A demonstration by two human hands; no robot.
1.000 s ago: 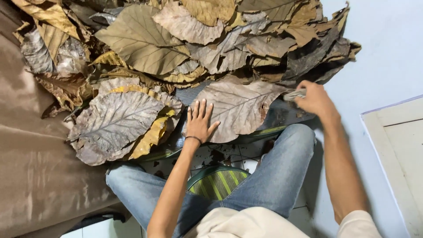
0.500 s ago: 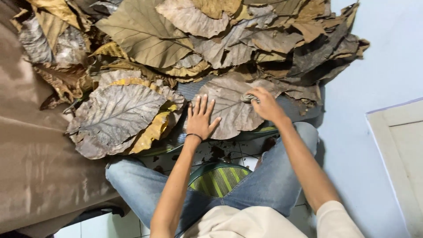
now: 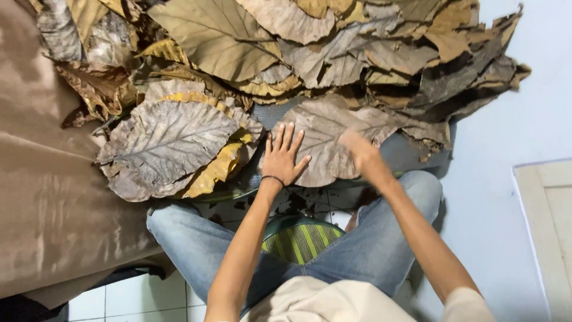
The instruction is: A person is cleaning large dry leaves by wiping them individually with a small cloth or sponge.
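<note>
Left hand [image 3: 283, 156] flat, fingers spread, pressed on a big grey-brown dried leaf [image 3: 333, 140]. Right hand [image 3: 359, 152] blurred, over the same leaf, just beside the left. Heap of dried leaves [image 3: 310, 53] beyond. Brown cloth [image 3: 42, 197] at left. Jeans-clad legs [image 3: 381, 238] below.

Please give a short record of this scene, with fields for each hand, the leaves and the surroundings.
left hand: flat, fingers spread, on the large grey-brown dry leaf
right hand: blurred, over the same leaf
wrist: dark band
leaf pile: many dry brown leaves, overlapping
left side: brown cloth
person: seated, blue jeans
</note>
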